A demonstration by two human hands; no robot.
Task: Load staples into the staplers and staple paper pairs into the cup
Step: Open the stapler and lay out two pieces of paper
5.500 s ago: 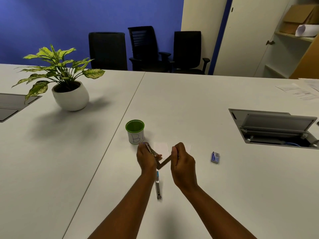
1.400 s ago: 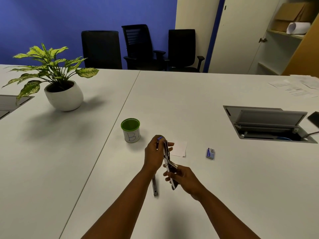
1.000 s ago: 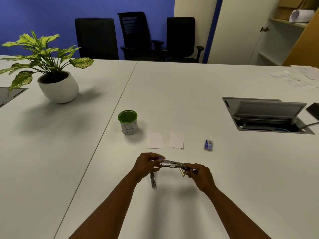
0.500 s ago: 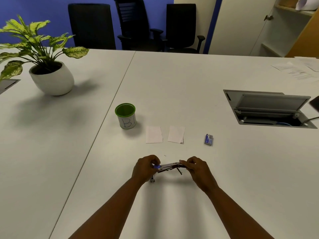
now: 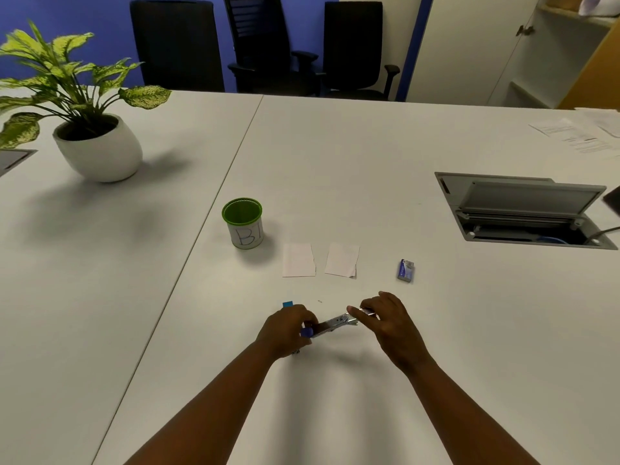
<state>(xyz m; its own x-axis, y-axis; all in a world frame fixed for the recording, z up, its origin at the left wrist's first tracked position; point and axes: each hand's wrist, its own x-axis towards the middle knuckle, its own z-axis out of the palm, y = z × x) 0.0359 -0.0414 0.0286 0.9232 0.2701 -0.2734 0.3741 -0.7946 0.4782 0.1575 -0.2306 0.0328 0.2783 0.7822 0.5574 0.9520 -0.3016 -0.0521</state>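
Fingers (image 5: 357, 313) of both hands pinch stapler (image 5: 332, 325) | cup (image 5: 242, 223) beyond

Since a few seconds ago both hands bring the stapler (image 5: 333, 323) down from near the cup (image 5: 242, 223) to lie flat just above the table (image 5: 335, 162), closer in.

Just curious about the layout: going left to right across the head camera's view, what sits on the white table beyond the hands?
Potted plant in a white pot → green-rimmed cup marked B1 → two white paper slips → small blue staple box → open grey cable hatch.
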